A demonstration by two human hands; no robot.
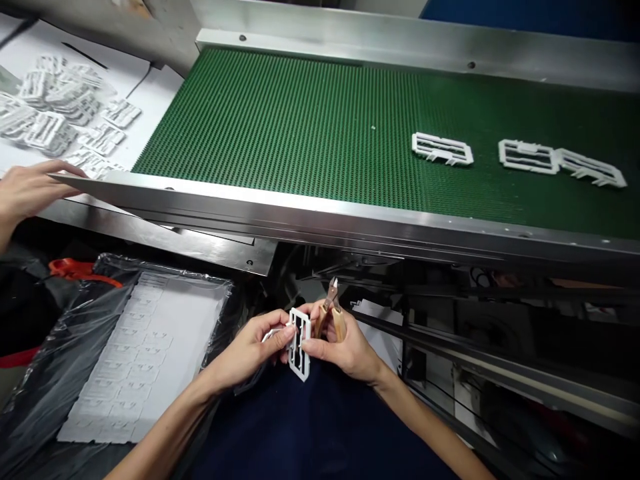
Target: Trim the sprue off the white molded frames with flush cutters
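In front of my dark blue clothing, my left hand [267, 343] pinches a white plastic frame [300, 360] with long slots, which stands almost upright. A thin white strip shows between the left fingers; whether it joins the frame I cannot tell. My right hand [350, 347] holds side cutters [339, 323] with tan handles, their jaws pointing up and away. The thumb of that hand also touches the frame's right edge. The cutters' jaws are apart from the frame.
A green conveyor belt [280, 127] with metal side rails carries three similar white frames [443, 149] at the right. Many more lie piled [55, 100] on the left table, near another person's hand [35, 190]. Below left, a plastic-lined box [185, 333] holds rows of parts.
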